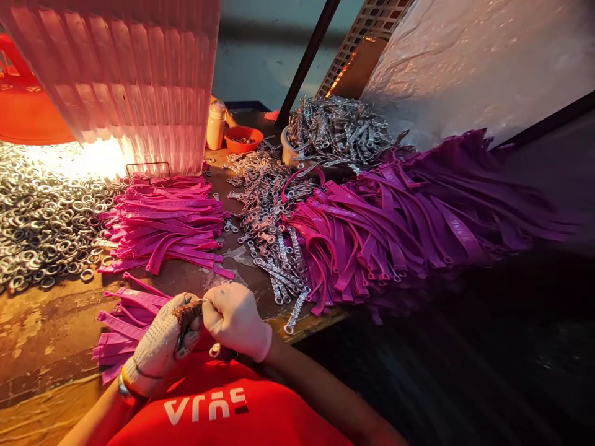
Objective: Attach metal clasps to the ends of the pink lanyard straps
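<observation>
My left hand [162, 337], in a worn knit glove with a brown wrapping on one finger, is closed, its fingertips pressed against those of my right hand. Also closed, my right hand [237, 317] wears a smooth pale glove and pinches at the same spot. Whatever lies between the fingertips is too small and hidden to name. Below the fingers shows a small rounded tan end [214, 350] of something. Beside and partly behind my left hand lies a small bunch of magenta straps [123, 316] on the wooden table [41, 347].
A heap of metal rings [51, 217] spreads at the left, next to stacked magenta straps [162, 223]. Silvery linked pieces [264, 198] cover the middle, with more heaped in a tub [290, 152]. A larger strap pile [395, 217] lies right. Behind are an orange bowl [244, 147] and a bottle [216, 127].
</observation>
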The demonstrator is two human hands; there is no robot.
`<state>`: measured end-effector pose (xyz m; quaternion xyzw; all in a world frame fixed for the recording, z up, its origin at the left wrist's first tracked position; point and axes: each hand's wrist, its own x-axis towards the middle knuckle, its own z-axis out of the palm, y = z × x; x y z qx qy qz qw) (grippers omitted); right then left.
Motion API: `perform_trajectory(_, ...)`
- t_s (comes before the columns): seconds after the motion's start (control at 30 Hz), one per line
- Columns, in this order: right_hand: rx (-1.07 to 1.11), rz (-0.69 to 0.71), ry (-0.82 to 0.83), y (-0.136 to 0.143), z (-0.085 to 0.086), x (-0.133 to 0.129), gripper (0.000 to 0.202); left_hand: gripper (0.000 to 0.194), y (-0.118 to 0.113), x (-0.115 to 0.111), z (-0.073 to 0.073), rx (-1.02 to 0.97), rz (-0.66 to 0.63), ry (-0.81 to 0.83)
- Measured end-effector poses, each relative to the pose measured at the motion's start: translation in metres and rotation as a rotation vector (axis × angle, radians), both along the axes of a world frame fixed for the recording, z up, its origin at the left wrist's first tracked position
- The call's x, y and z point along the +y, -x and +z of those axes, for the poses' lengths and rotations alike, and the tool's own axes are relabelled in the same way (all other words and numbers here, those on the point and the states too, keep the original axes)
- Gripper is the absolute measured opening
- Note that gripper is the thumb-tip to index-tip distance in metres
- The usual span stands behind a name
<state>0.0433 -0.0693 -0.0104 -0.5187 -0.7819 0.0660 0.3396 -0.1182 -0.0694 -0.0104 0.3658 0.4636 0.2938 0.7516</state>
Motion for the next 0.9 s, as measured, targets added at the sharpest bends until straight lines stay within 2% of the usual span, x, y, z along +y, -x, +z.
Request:
perform_trajectory(0.13,-0.206,0.009,-0.23,-0.007,0.001,0.01,0.028,0.035,-0.005,0.007,0.004,-0.025,0.031,-0.002)
perform_trajectory(0.23,-0.174,0.034,-0.235,-0.014,0.001,0.014,0.03,0.039,-0.008,0.013,0.012,0.002,-0.011,-0.011)
perform_trajectory(0.37,0.029,0.07,-0.076,-0.02,-0.002,0.016,0.036,0.037,-0.01,0.026,0.019,0.089,-0.06,0.024)
perform_trajectory(0.5,0.004,0.051,-0.027,-0.02,-0.004,0.015,0.032,0.036,-0.013,0.039,0.017,0.098,-0.079,0.008)
perform_trajectory(0.57,0.131,0.034,0.12,-0.017,-0.006,0.017,0.028,0.037,-0.016,0.046,0.017,0.076,-0.041,-0.034)
perform_trajectory(0.67,0.507,0.011,0.418,-0.015,-0.01,0.027,0.023,0.038,-0.022,0.067,0.019,0.114,-0.038,-0.113)
perform_trajectory(0.7,0.601,-0.015,0.458,-0.016,-0.01,0.032,0.022,0.037,-0.025,0.08,0.02,0.18,-0.079,-0.182)
perform_trajectory(0.77,0.7,-0.106,0.422,-0.02,-0.01,0.04,0.023,0.034,-0.03,0.114,0.023,0.409,-0.18,-0.434)
perform_trajectory(0.83,0.734,-0.175,0.341,-0.024,-0.005,0.046,0.023,0.025,-0.037,0.156,0.025,0.731,-0.169,-0.832)
perform_trajectory(0.87,0.747,-0.176,0.314,-0.026,-0.002,0.047,0.023,0.023,-0.043,0.178,0.025,0.89,-0.177,-0.961)
perform_trajectory(0.9,0.757,-0.161,0.298,-0.027,0.002,0.047,0.023,0.02,-0.049,0.198,0.025,1.028,-0.215,-1.02)
